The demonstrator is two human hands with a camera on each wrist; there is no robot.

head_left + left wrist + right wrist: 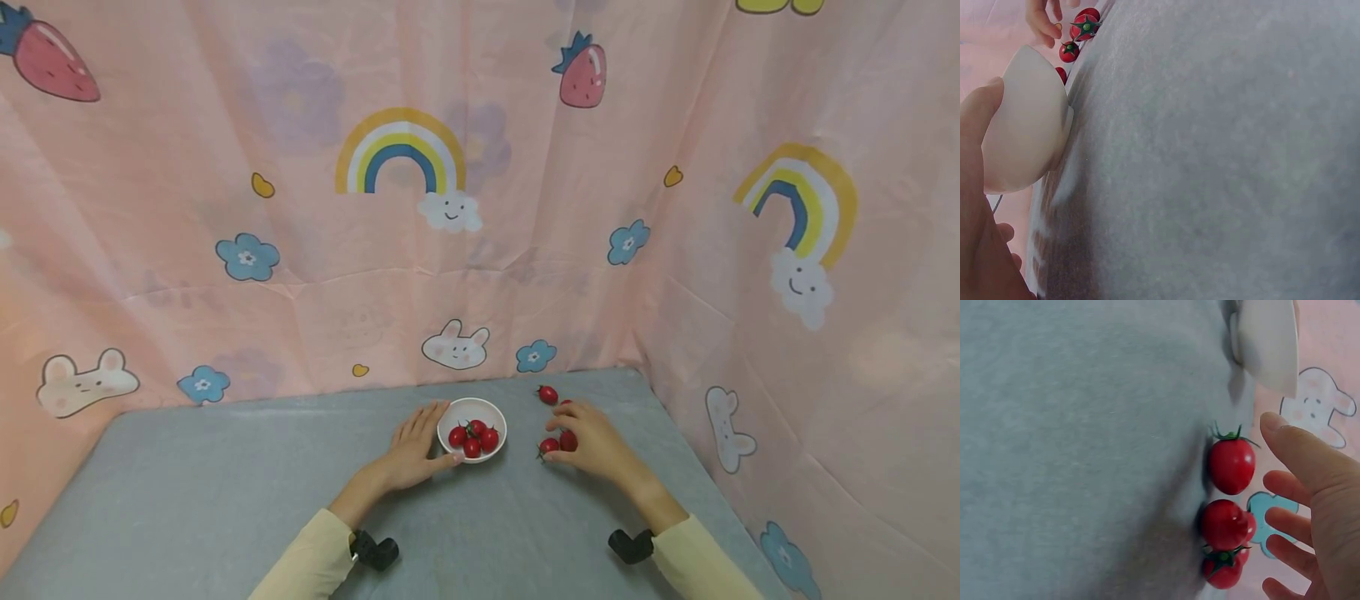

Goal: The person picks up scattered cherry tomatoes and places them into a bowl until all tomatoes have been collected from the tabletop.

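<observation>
My left hand [411, 454] lies beside a small white bowl [504, 431], its fingers straight along the left side and its thumb at the near rim. In the left wrist view the thumb [984, 103] touches the bowl's side. Several red cherry tomatoes [472, 447] with green stems lie in the bowl. My right hand [596, 442] hovers over more tomatoes on the table, thumb and fingers spread with nothing between them. Nearest it are a stemmed cherry tomato [1232, 465] and another tomato [1224, 524]. One farther tomato [548, 394] lies toward the back; another is partly hidden by the hand.
A grey cloth-covered table [225, 500] lies under both hands. Pink printed curtain [525, 275] hangs behind it and along the right side. Black wrist mounts [375, 550] sit at both sleeve cuffs.
</observation>
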